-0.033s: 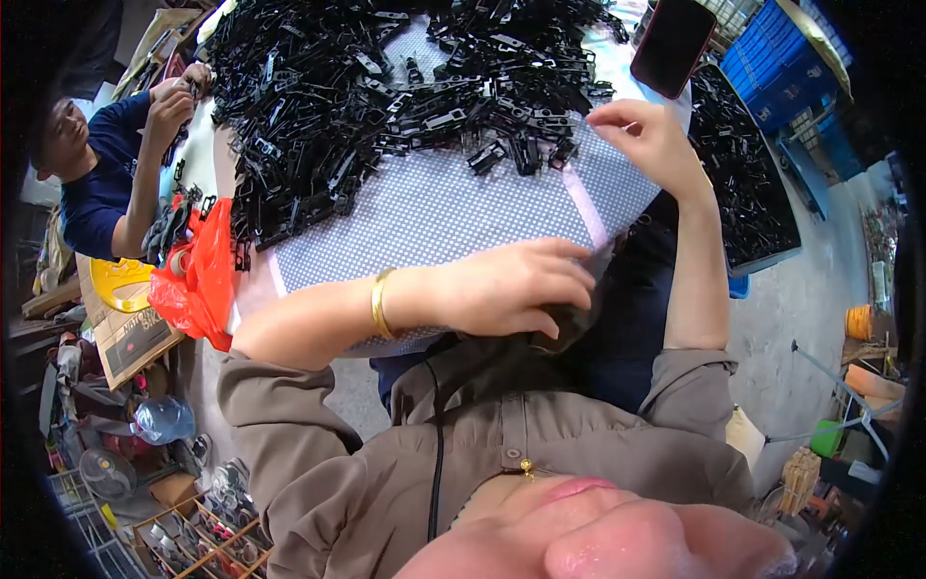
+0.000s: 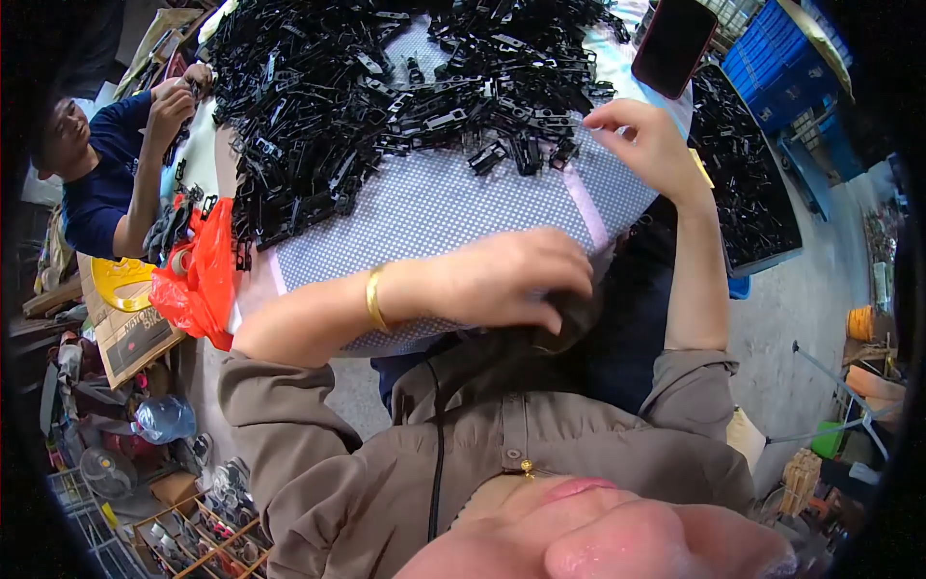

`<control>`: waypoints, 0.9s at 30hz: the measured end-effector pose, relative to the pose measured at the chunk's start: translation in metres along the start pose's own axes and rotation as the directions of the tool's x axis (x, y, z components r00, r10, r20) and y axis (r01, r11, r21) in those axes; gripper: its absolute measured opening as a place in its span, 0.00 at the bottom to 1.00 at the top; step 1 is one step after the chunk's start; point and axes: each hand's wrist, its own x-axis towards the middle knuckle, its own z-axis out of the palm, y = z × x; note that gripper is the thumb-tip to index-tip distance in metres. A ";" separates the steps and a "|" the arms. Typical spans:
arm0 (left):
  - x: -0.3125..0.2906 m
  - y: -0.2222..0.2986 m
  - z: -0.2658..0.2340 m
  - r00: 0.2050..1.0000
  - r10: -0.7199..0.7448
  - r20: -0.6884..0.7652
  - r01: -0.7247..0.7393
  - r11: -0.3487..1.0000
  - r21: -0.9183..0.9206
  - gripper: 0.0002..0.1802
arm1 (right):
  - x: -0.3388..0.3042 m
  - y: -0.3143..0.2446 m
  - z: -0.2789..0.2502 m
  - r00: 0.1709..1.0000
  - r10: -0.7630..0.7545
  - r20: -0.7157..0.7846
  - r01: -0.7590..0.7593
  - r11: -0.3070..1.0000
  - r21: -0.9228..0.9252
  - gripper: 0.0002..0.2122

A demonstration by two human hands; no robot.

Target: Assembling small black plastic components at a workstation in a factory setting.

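A big heap of black plastic clip-like pieces (image 2: 309, 116) covers the far part of a table with a dotted grey-white cloth (image 2: 424, 212). My right hand (image 2: 651, 145) is at the heap's right edge, its fingers and thumb drawn together at the tips; whatever they pinch is too small to make out. Over the near edge of the cloth, my left hand (image 2: 511, 280) is slightly blurred. Its fingers curve loosely, with the thumb apart and nothing visible between them. Under it, near my lap, a dark brownish thing (image 2: 579, 314) is partly hidden.
A phone (image 2: 674, 46) stands at the far right, before blue crates (image 2: 781, 63). More black pieces fill a dark tray (image 2: 748, 183) on the right. A red plastic bag (image 2: 204, 275) hangs at the table's left edge. Beyond it, a co-worker in a dark shirt (image 2: 106, 183) handles something small.
My left hand has shifted slightly, its knuckles a little farther from me and its wrist a touch leftward. The right hand's fingertips have moved only minutely.
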 end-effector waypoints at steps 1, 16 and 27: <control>0.001 -0.004 -0.012 0.999 -0.049 -0.024 0.048 0.997 -0.062 0.16 | -0.002 -0.006 0.000 1.000 0.001 -0.001 -0.001 1.000 0.003 0.07; -0.042 -0.089 -0.114 0.850 -0.218 -0.480 0.522 0.226 0.822 0.11 | -0.002 -0.035 0.009 0.996 -0.066 -0.055 0.069 0.997 0.047 0.06; -0.009 -0.040 -0.069 0.611 -0.681 -0.404 0.279 0.663 -0.695 0.18 | -0.004 -0.053 0.037 0.999 0.050 0.003 -0.034 0.632 0.774 0.11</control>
